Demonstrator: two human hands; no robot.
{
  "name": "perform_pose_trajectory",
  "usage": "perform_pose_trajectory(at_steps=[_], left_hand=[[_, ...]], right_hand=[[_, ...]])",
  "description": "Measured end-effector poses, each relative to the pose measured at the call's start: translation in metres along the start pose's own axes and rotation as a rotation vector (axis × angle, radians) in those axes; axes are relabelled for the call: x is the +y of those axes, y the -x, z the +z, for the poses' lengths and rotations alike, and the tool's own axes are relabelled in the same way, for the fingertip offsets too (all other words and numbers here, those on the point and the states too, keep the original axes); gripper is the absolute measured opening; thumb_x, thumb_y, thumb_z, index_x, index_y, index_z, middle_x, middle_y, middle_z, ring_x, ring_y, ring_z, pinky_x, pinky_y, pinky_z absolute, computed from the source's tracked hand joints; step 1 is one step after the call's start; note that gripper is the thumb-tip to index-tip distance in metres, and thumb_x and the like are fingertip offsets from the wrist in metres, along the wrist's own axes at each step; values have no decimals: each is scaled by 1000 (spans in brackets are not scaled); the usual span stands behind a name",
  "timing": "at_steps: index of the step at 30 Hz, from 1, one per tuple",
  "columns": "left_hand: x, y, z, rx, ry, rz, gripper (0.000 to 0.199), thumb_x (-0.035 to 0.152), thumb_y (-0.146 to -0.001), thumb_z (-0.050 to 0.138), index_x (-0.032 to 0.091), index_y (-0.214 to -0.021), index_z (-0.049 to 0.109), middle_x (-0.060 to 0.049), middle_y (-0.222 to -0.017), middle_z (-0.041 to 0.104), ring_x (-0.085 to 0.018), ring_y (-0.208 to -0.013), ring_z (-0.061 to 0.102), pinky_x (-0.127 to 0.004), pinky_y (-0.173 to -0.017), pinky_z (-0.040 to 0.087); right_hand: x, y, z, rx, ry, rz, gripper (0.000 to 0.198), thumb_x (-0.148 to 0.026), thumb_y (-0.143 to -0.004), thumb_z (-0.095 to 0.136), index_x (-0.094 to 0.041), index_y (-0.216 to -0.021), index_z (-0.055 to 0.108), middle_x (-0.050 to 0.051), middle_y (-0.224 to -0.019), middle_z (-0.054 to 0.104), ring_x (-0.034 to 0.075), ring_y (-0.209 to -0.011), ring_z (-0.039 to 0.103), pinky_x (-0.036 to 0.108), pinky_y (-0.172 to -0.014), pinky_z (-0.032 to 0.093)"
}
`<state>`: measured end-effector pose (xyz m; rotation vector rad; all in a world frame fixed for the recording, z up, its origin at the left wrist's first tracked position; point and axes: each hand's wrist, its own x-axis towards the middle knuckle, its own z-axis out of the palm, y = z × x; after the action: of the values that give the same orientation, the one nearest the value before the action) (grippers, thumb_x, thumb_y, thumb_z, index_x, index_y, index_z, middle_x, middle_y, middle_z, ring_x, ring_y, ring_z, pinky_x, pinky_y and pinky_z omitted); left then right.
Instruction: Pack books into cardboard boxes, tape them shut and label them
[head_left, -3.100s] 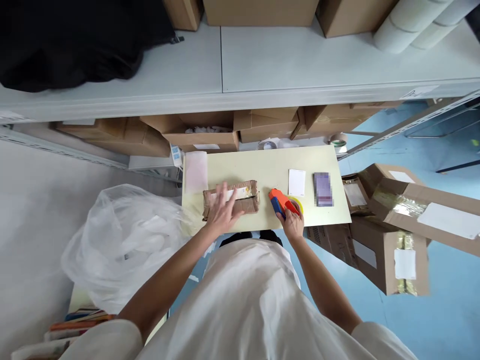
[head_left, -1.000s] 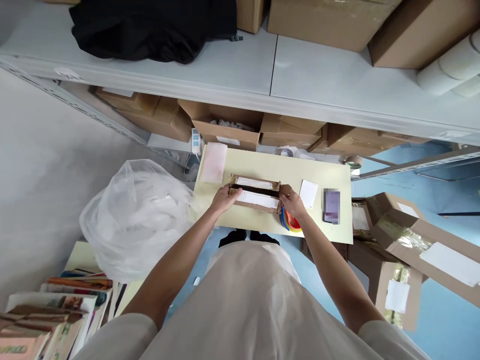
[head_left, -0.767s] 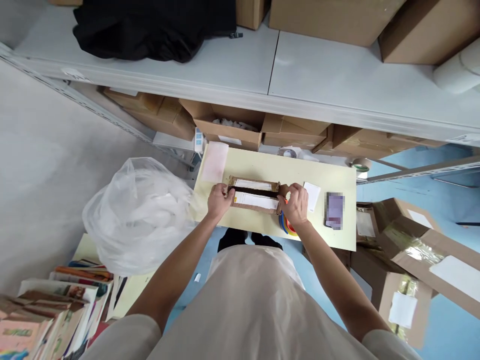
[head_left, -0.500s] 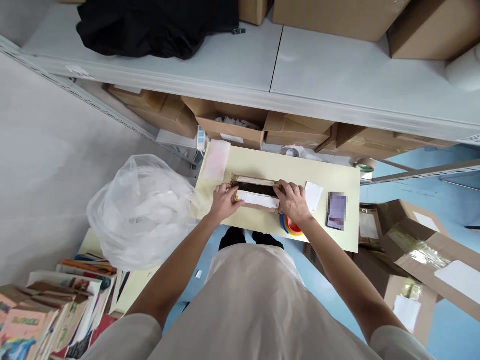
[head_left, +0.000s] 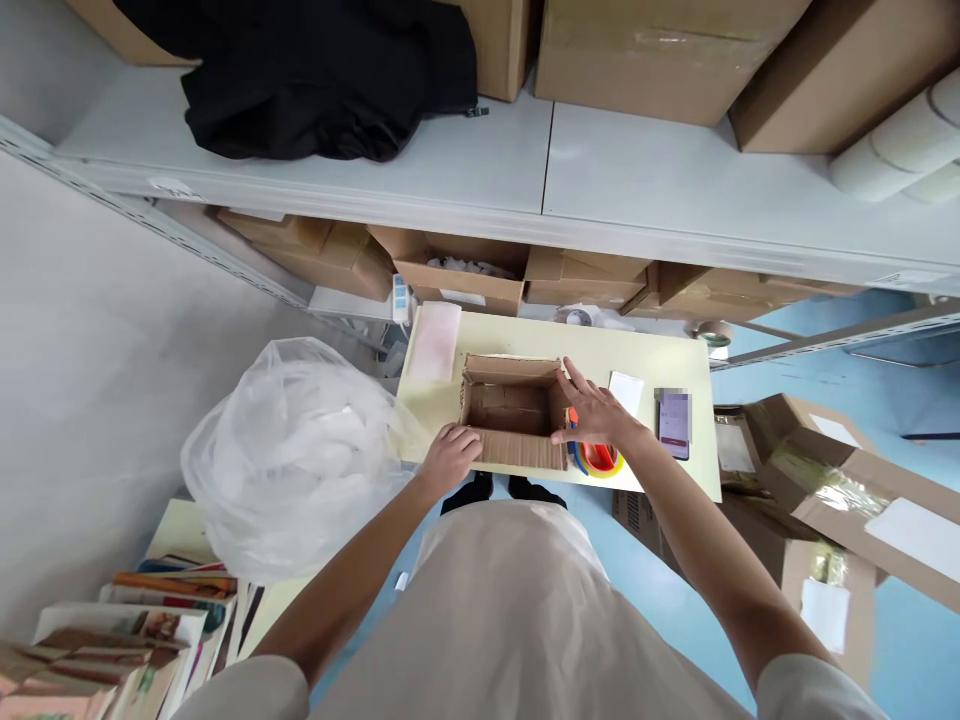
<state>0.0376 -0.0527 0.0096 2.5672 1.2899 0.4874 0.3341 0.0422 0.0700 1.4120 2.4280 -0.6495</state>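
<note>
An open cardboard box [head_left: 517, 448] stands on the pale yellow table, its flaps folded outward and its brown inside showing. My left hand [head_left: 451, 457] is closed on the near flap at the left corner, fingers bent over the edge. On the other side, my right hand [head_left: 596, 412] lies along the right wall with thumb and fingers spread apart. Close under that hand is a round red, yellow and blue object [head_left: 600, 460], possibly a tape dispenser, partly covered by the hand.
On the table [head_left: 679, 355] lie a pink sheet [head_left: 435, 342], a white card [head_left: 626, 391] and a phone [head_left: 673, 425]. A big clear plastic bag [head_left: 292, 450] stands left, books [head_left: 135, 640] below it. Shelves with boxes [head_left: 671, 60] rise behind; taped cartons [head_left: 847, 500] lie right.
The box's top flaps have opened outward, exposing the inside. My left hand has moved toward me with the near flap. The fingers of my right hand have spread.
</note>
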Motion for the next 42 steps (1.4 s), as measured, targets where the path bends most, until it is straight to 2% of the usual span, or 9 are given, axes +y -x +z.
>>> perform_pose_trajectory(at_steps=[3,7,11,17,22,28,33,37,42], left_hand=[[-5,3,-1,-56,159,-25,29,46,-82,59,18,-90,62,-11,-103,62,-26,-103,57,-42,-93,45],[-16,-3,-1,-44,135,-260,48,45,-84,57,16,-123,54,-19,-136,48,-33,-128,44,-48,-102,39],[-29,-13,5,-141,75,-317,88,45,-74,70,11,-144,29,-23,-154,25,-36,-141,27,-50,-108,32],[-40,-21,5,-204,45,-293,78,38,-81,63,13,-145,27,-20,-155,25,-30,-142,27,-46,-110,30],[-42,-29,-1,-207,57,-325,93,47,-76,65,11,-148,18,-22,-153,27,-32,-139,30,-47,-110,28],[-56,-58,-16,-249,-5,-353,130,66,-55,72,4,-150,8,-24,-129,48,-40,-120,44,-52,-107,24],[-67,-71,-17,-323,-38,-336,139,71,-47,73,6,-150,5,-22,-125,49,-40,-117,44,-52,-105,23],[-71,-74,-13,-327,-14,-339,144,72,-42,74,7,-150,4,-22,-125,49,-39,-116,45,-51,-105,23],[-75,-76,-11,-276,65,-353,144,69,-37,78,12,-150,10,-19,-122,51,-40,-115,46,-52,-103,28]], right_hand=[[-10,1,7,86,162,69,122,-74,-62,61,-12,-153,8,19,-159,-4,45,-134,30,64,-102,28],[-19,-1,11,188,345,50,124,-71,-54,71,-14,-151,19,20,-159,0,49,-141,8,76,-102,5],[-14,-8,7,181,356,1,126,-71,-54,71,-15,-152,16,19,-159,-1,49,-140,8,79,-99,4],[8,-20,5,121,258,122,128,-75,-55,67,-15,-153,9,23,-158,1,53,-137,14,82,-94,11],[12,-8,16,315,333,147,105,-72,-70,56,-17,-151,19,22,-158,7,52,-140,4,83,-93,-1],[4,2,13,317,390,-146,74,-56,-85,49,-13,-145,35,18,-152,33,39,-139,26,69,-109,3],[9,-20,-5,195,430,-239,102,-61,-70,64,-10,-149,25,18,-152,33,39,-135,31,59,-113,12],[21,-29,1,111,381,-121,128,-73,-57,67,-12,-153,8,20,-155,26,44,-122,42,64,-107,16],[27,-38,8,-8,250,-6,141,-73,-50,71,-14,-152,-5,24,-140,45,42,-108,53,62,-101,25]])
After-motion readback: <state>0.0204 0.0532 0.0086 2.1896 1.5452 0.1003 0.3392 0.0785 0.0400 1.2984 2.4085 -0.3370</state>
